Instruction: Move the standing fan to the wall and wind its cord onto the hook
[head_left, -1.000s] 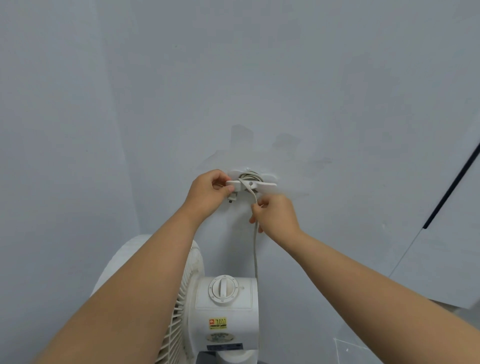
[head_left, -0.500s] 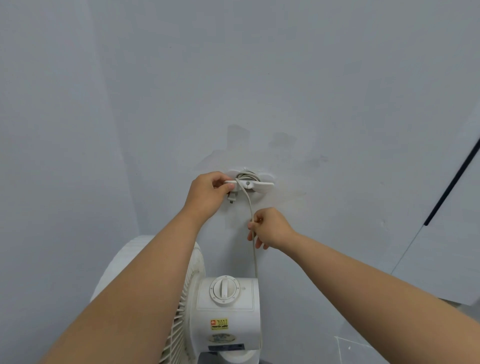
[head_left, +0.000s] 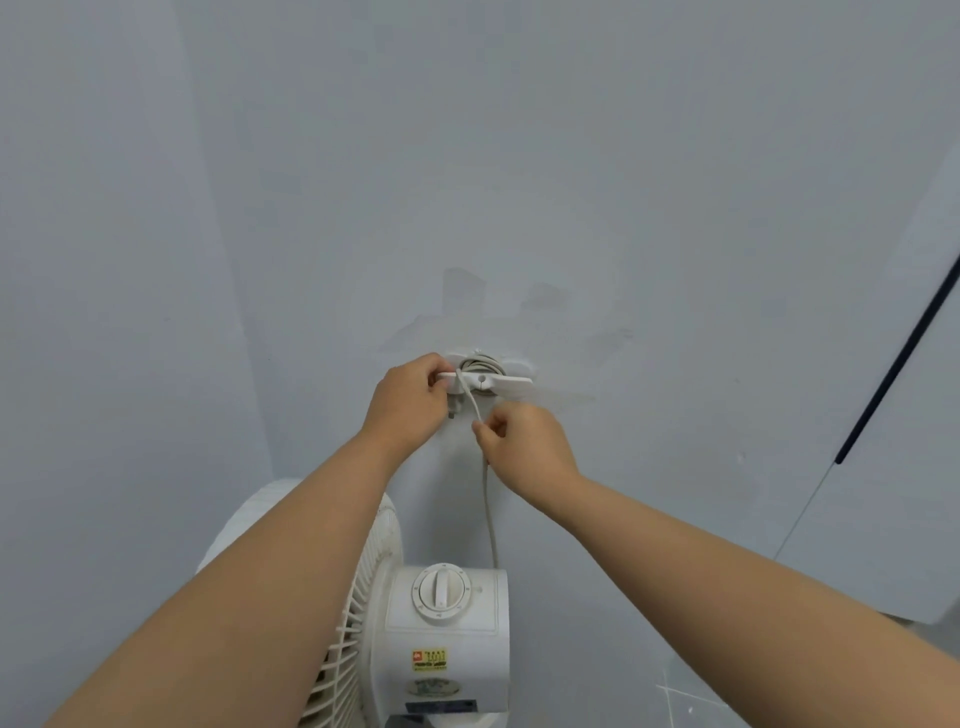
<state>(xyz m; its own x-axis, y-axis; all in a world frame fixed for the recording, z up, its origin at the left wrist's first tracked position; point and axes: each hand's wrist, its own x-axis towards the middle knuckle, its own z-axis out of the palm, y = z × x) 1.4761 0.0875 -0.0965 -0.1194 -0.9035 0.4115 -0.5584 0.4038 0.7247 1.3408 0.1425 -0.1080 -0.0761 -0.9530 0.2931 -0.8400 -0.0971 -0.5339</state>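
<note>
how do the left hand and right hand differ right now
The left hand sits higher, level with the wall hook, and grips its left end. The right hand is lower, below the hook, and pinches the white cord hanging from it. Both grip something close to the hook.

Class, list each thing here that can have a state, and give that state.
fan, upright beside the wall.
hook, on the wall, partly wound.
cord, some turns on hook, rest runs down to fan.
left hand, grips hook's left arm.
right hand, pinches cord below hook.
</note>
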